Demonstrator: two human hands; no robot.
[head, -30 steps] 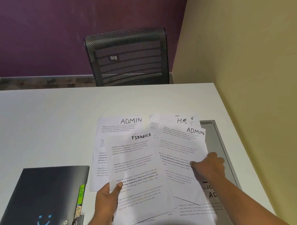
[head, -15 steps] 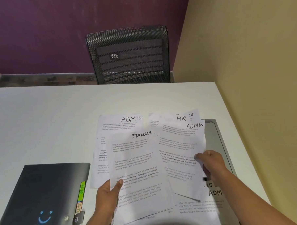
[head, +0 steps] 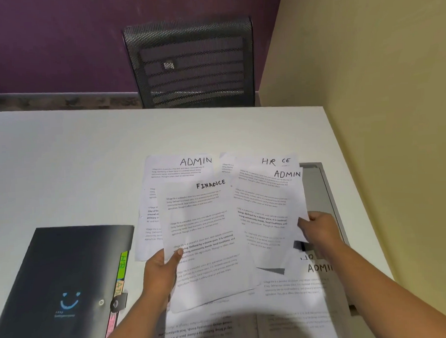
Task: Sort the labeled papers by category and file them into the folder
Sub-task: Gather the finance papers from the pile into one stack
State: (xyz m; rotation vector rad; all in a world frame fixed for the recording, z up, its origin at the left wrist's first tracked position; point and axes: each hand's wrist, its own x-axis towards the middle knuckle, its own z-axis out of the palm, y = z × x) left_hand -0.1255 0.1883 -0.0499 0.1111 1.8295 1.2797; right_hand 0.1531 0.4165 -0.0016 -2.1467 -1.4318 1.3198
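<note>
The left hand (head: 159,276) grips the lower left edge of the FINANCE sheet (head: 206,220), with the thumb curled over the printed face and the other fingers hidden under the paper. The right hand (head: 319,231) pinches the right edge of an ADMIN sheet (head: 264,205), fingers curled round it. This sheet is tilted, and its near corner throws a dark shadow on the papers below. The FINANCE sheet overlaps it from its 9 o'clock side.

More papers lie under these two on the white worktop (head: 63,163). At 11 o'clock from the FINANCE sheet a second ADMIN sheet (head: 181,168) lies flat and largely covered. At 12 o'clock from the right hand's sheet the top of an HR sheet (head: 267,161) shows, with the letters "CE" of another page just beside it at 3 o'clock. At 6 o'clock from the right hand lies a third ADMIN sheet (head: 313,280). Further pages lie between the forearms at the near edge.

The dark folder (head: 55,278) lies at 9 o'clock from the left hand, cover down, a smiling mark on it. Coloured tabs (head: 124,265) stick out along its right edge, the green one marked HR.

A flat grey panel (head: 325,190) at 3 o'clock is partly covered by the papers. A mesh chair (head: 192,65) stands at 12 o'clock beyond the worktop.
</note>
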